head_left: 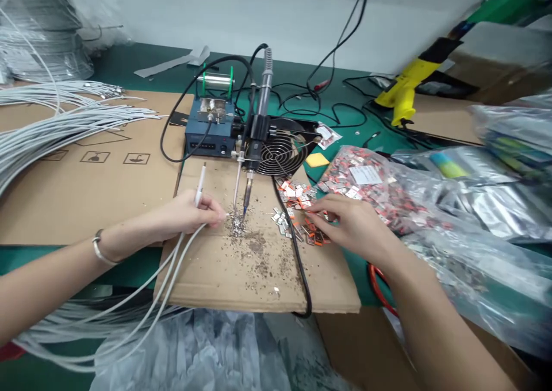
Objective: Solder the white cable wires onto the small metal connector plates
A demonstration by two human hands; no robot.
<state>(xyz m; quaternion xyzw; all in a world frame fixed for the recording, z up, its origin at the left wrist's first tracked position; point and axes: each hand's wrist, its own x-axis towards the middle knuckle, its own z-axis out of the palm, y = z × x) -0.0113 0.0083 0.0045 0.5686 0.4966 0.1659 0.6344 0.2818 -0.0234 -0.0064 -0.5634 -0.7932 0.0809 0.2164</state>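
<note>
My left hand (196, 211) is closed on grey-white cables (175, 264), whose lengths hang down over the cardboard's front edge; one white end points up from the fist. Just right of it, a soldering iron (257, 132) is clamped tip down above a heap of solder crumbs (237, 224). My right hand (340, 215) reaches into a pile of small orange and silver connector parts (297, 192), thumb and fingertips pinched together. What lies between those fingertips is too small to make out.
A blue solder station (209, 129) with a wire spool (217, 81) and a round fan (282, 152) stand behind. Bags of parts (371, 178) lie right, cable bundles (64, 129) left. A black cord (297, 253) crosses the cardboard (207, 287).
</note>
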